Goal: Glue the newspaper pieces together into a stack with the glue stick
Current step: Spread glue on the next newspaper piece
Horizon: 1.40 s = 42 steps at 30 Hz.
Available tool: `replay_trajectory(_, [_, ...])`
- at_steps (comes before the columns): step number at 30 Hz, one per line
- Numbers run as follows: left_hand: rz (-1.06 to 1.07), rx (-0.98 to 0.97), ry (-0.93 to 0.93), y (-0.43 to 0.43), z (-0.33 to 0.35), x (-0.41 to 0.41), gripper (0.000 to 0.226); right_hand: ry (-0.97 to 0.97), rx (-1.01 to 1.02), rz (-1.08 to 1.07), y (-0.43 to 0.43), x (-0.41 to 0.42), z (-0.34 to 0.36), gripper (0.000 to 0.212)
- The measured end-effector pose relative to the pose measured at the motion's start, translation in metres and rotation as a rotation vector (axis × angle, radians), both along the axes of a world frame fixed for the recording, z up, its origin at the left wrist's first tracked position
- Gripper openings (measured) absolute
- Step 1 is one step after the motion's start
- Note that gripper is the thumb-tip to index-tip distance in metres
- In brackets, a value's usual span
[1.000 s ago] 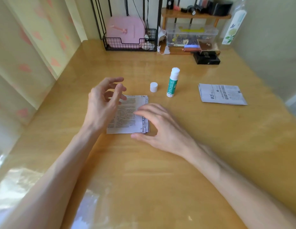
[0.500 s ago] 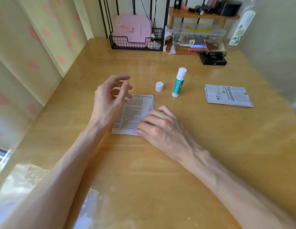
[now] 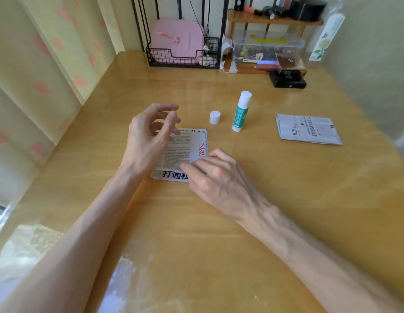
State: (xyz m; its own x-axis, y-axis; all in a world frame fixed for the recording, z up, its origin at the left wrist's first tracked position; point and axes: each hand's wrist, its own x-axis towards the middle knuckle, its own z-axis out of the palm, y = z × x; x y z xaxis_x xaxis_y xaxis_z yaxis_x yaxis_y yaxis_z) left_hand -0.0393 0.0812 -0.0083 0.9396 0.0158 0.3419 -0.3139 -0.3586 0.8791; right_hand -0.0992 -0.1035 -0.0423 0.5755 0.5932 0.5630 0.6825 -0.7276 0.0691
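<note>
A small stack of newspaper pieces (image 3: 185, 147) lies flat on the wooden table (image 3: 241, 222) in the middle. My right hand (image 3: 210, 175) presses its fingertips on the stack's near right corner. My left hand (image 3: 151, 136) hovers just above the stack's left side, fingers loosely curled and holding nothing. Behind the stack stands the uncapped glue stick (image 3: 241, 111), white and green, upright. Its white cap (image 3: 214, 117) sits to its left. A second pile of newspaper pieces (image 3: 308, 129) lies to the right.
At the table's back edge stand a black wire basket (image 3: 183, 57) with a pink case, a small wooden shelf (image 3: 273, 21) over a clear plastic box, a black box (image 3: 289, 80) and a tall bottle (image 3: 327, 35). A curtain (image 3: 38, 64) hangs along the left.
My right hand slid from the stack's right edge to its near right corner. The top sheet now sits slightly further back, showing a bold headline strip below. My left hand stayed lifted.
</note>
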Motion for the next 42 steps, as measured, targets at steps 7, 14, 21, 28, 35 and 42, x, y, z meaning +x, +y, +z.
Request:
replay_trajectory(7, [-0.09,-0.167,0.094,0.001,0.012,-0.008,0.063,0.07,0.53,-0.201,-0.02,0.001,0.025,0.009])
replay_trajectory(14, [-0.18,-0.194,0.12,-0.015,0.008,-0.01,0.032,0.813,1.276,-0.393,-0.076,-0.003,0.047,0.008])
replay_trajectory(21, [-0.31,-0.005,0.209,-0.048,-0.003,-0.026,0.031,0.849,1.193,-0.481,-0.12,-0.008,0.038,0.005])
replay_trajectory(28, [-0.314,0.278,0.056,-0.051,-0.014,-0.027,0.038,0.733,1.006,-0.535,-0.139,0.002,0.02,0.006])
replay_trajectory(35, [-0.308,0.6,-0.126,-0.046,-0.03,-0.021,0.056,0.618,0.772,-0.639,-0.138,0.005,0.013,0.019])
replay_trajectory(42, [-0.287,0.728,-0.103,-0.047,-0.035,-0.021,0.065,0.5,0.633,-0.567,-0.118,0.019,0.023,0.041])
